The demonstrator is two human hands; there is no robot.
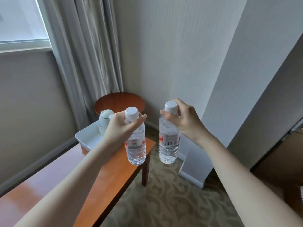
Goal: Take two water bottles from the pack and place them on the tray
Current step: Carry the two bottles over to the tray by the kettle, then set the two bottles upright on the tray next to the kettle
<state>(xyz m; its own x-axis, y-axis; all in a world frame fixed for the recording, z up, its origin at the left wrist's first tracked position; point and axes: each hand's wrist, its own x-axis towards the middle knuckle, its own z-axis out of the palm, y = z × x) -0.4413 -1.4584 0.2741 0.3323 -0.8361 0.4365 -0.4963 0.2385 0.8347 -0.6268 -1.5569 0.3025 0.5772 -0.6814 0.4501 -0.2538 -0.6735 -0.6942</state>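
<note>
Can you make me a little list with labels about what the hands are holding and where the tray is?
left hand: holds left bottle by the neck
right hand: holds right bottle by the neck
bottles: upright, in the air, caps on
tray: white, on wooden table
in tray: white kettle
bottles on tray: none yet

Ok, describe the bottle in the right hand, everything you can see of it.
The bottle is clear ribbed plastic, apparently full of water, with a white screw cap on. A label with red patches and a barcode wraps its middle. It hangs upright in the air, beyond the table's edge and above the carpet, touching no surface. Only the right hand touches it, fingers pinched around the neck just below the cap. It is not yet on the tray.
</note>
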